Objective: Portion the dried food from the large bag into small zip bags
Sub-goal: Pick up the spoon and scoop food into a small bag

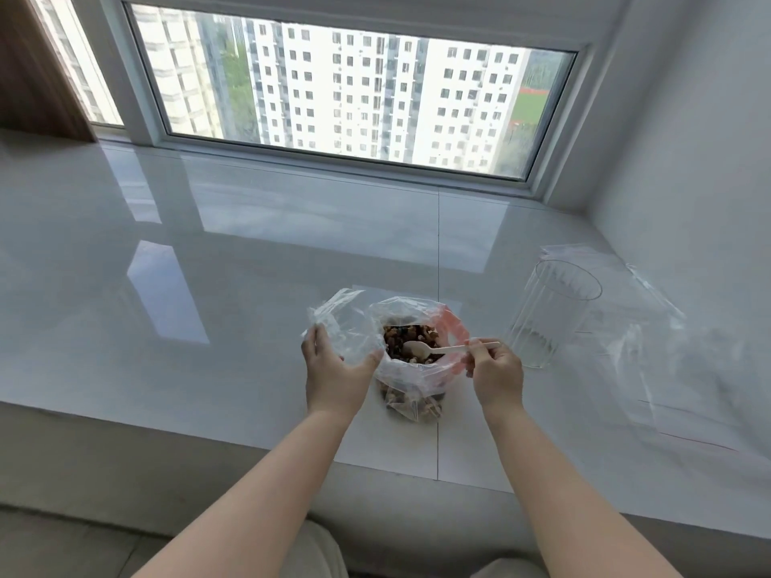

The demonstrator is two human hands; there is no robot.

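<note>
— On the tabletop (208,264), what?
— At centre, large bag (411,375) standing open, full of dried food (411,342). At three o'clock, clear glass (542,319) on loose plastic bags (651,327).
— Hands?
— Left hand (333,377) gripping small zip bag (338,323), at nine o'clock. Right hand (496,375) pinching spoon (434,349), bowl over the food.
</note>
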